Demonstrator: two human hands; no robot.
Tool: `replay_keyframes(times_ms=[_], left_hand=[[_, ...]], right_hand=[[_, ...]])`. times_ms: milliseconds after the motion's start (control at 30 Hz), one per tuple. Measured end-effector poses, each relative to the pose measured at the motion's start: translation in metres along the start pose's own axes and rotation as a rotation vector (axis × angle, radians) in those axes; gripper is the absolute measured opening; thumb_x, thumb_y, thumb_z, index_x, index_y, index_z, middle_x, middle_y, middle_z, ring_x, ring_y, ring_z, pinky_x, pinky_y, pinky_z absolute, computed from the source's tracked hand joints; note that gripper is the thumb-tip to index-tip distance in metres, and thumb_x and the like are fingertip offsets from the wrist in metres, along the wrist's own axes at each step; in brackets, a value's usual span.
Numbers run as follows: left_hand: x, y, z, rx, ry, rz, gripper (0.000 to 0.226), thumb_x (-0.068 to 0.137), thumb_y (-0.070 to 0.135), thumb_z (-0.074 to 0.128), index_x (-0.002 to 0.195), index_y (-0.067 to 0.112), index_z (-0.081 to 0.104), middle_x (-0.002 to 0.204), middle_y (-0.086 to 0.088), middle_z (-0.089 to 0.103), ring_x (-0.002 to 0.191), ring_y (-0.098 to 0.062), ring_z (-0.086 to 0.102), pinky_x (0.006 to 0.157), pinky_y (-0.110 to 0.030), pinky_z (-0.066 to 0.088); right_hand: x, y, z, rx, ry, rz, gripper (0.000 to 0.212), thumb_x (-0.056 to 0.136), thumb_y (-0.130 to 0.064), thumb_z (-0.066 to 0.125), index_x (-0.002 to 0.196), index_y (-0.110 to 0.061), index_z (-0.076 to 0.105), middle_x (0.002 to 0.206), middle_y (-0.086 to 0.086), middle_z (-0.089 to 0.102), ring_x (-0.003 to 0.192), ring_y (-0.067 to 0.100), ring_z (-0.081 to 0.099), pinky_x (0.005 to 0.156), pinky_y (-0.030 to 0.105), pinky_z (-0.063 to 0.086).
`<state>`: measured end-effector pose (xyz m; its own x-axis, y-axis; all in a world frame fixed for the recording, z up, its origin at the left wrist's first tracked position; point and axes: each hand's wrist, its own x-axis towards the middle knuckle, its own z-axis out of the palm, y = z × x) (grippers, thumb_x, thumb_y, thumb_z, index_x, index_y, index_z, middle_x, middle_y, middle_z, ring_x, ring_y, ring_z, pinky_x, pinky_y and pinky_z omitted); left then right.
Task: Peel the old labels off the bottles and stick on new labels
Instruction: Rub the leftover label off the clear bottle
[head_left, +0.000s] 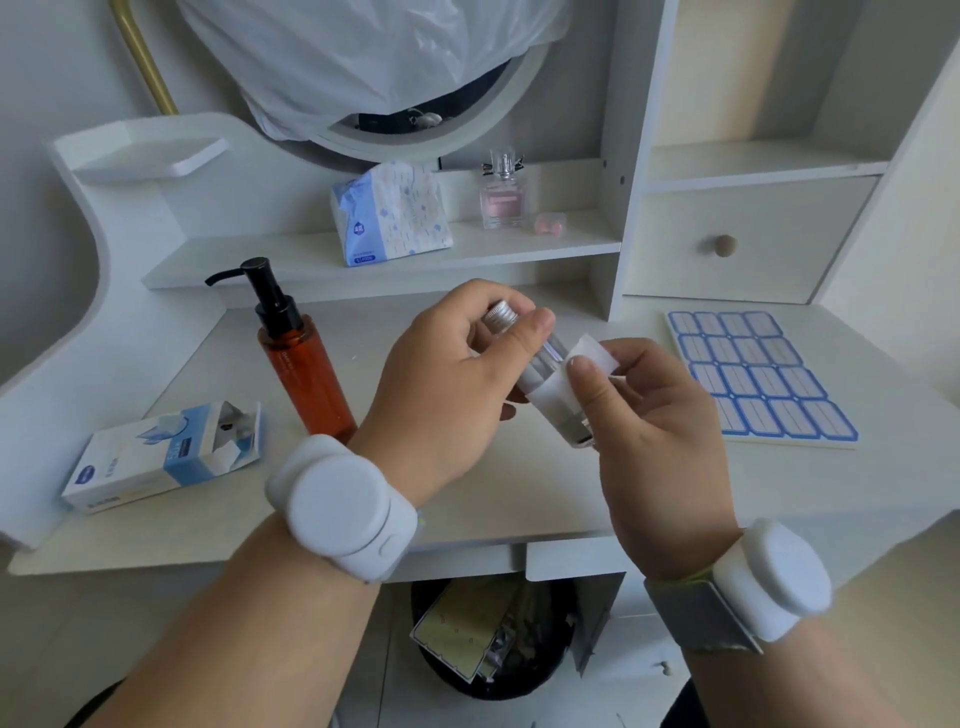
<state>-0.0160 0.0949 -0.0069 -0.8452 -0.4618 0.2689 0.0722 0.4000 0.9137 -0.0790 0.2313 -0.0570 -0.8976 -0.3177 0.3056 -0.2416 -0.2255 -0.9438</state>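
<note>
My left hand (447, 379) grips a small clear bottle (558, 415) with a silver screw cap (500, 314), held tilted above the desk. A white label (556, 387) wraps the bottle's middle, and one end of it stands lifted off the glass. My right hand (654, 431) pinches that lifted end between thumb and fingers. A sheet of blue-bordered blank labels (758, 376) lies flat on the desk to the right. An amber pump bottle (298, 358) with a black pump stands on the desk to the left.
An opened blue-and-white box (156, 460) lies at the desk's front left. A tissue pack (392, 213) and a pink perfume bottle (501, 195) sit on the back shelf. A black waste bin (488, 639) with scraps stands under the desk (519, 499). A drawer unit (748, 239) rises at right.
</note>
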Motion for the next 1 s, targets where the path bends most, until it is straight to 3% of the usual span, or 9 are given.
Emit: replay_keyframes(times_ms=[133, 233, 367, 467, 533, 733, 867, 933, 1000], left_hand=[[-0.005, -0.001, -0.004, -0.013, 0.014, -0.004, 0.009, 0.098, 0.039, 0.066, 0.1, 0.032, 0.071, 0.09, -0.002, 0.073, 0.077, -0.02, 0.074, 0.066, -0.042, 0.065], [-0.011, -0.004, -0.006, 0.083, 0.01, 0.032, 0.017, 0.099, 0.046, 0.062, 0.108, 0.035, 0.069, 0.096, 0.001, 0.071, 0.088, -0.018, 0.071, 0.067, -0.038, 0.065], [-0.014, -0.01, -0.011, 0.138, 0.025, 0.084, 0.024, 0.101, 0.047, 0.057, 0.119, 0.034, 0.067, 0.1, 0.005, 0.072, 0.092, -0.014, 0.07, 0.075, -0.037, 0.063], [-0.018, -0.013, -0.014, 0.105, 0.021, 0.15, 0.027, 0.103, 0.04, 0.054, 0.126, 0.03, 0.064, 0.094, 0.009, 0.071, 0.088, -0.007, 0.07, 0.071, -0.017, 0.055], [-0.023, -0.014, -0.012, 0.029, 0.004, 0.164, 0.024, 0.105, 0.036, 0.052, 0.125, 0.028, 0.063, 0.089, 0.013, 0.066, 0.083, -0.005, 0.068, 0.071, -0.013, 0.05], [-0.037, -0.014, 0.005, -0.554, 0.082, -0.008, 0.009, 0.096, 0.03, 0.051, 0.095, 0.025, 0.058, 0.114, -0.005, 0.073, 0.111, -0.025, 0.071, 0.09, -0.055, 0.057], [-0.036, -0.01, 0.017, -0.551, 0.166, 0.04, 0.018, 0.101, 0.037, 0.048, 0.089, 0.026, 0.055, 0.096, -0.012, 0.076, 0.097, -0.035, 0.075, 0.08, -0.057, 0.06], [-0.033, -0.009, 0.021, -0.525, 0.192, 0.065, 0.023, 0.103, 0.041, 0.047, 0.088, 0.026, 0.055, 0.09, -0.011, 0.075, 0.094, -0.036, 0.075, 0.084, -0.063, 0.059], [-0.033, -0.009, 0.026, -0.509, 0.195, 0.067, 0.024, 0.104, 0.04, 0.046, 0.088, 0.025, 0.054, 0.087, -0.009, 0.076, 0.091, -0.033, 0.075, 0.086, -0.065, 0.058]], right_hand=[[-0.006, -0.009, 0.004, 0.022, -0.157, 0.081, 0.019, 0.095, -0.031, 0.064, 0.105, -0.015, 0.067, 0.083, 0.009, 0.077, 0.071, 0.031, 0.073, 0.058, 0.038, 0.058], [-0.01, -0.012, 0.006, 0.049, -0.235, 0.138, 0.036, 0.085, -0.038, 0.069, 0.114, -0.017, 0.067, 0.085, 0.014, 0.077, 0.067, 0.033, 0.071, 0.054, 0.034, 0.053], [-0.015, -0.013, 0.007, 0.158, -0.28, 0.168, 0.032, 0.086, -0.03, 0.067, 0.116, -0.02, 0.075, 0.089, 0.017, 0.075, 0.071, 0.03, 0.07, 0.058, 0.031, 0.054], [-0.018, -0.012, 0.004, 0.262, -0.337, 0.198, 0.024, 0.089, -0.02, 0.073, 0.109, -0.03, 0.08, 0.087, 0.01, 0.075, 0.08, 0.031, 0.072, 0.069, 0.033, 0.059], [-0.018, -0.011, 0.002, 0.304, -0.356, 0.209, 0.031, 0.086, -0.012, 0.07, 0.111, -0.029, 0.08, 0.082, 0.005, 0.074, 0.082, 0.033, 0.071, 0.073, 0.036, 0.06], [-0.025, -0.009, 0.007, 0.323, -0.445, 0.181, 0.036, 0.086, -0.006, 0.064, 0.119, -0.018, 0.073, 0.1, 0.012, 0.075, 0.086, 0.033, 0.069, 0.072, 0.037, 0.06], [-0.031, -0.013, 0.016, 0.321, -0.42, 0.122, 0.032, 0.089, -0.006, 0.061, 0.108, -0.027, 0.076, 0.112, -0.007, 0.074, 0.08, 0.023, 0.068, 0.068, 0.036, 0.059], [-0.032, -0.015, 0.021, 0.254, -0.34, 0.097, 0.028, 0.09, -0.013, 0.062, 0.107, -0.032, 0.075, 0.102, -0.01, 0.073, 0.072, 0.02, 0.061, 0.064, 0.035, 0.056], [-0.034, -0.015, 0.025, 0.197, -0.267, 0.079, 0.025, 0.09, -0.022, 0.064, 0.111, -0.034, 0.072, 0.08, -0.002, 0.065, 0.064, 0.022, 0.053, 0.059, 0.034, 0.05]])
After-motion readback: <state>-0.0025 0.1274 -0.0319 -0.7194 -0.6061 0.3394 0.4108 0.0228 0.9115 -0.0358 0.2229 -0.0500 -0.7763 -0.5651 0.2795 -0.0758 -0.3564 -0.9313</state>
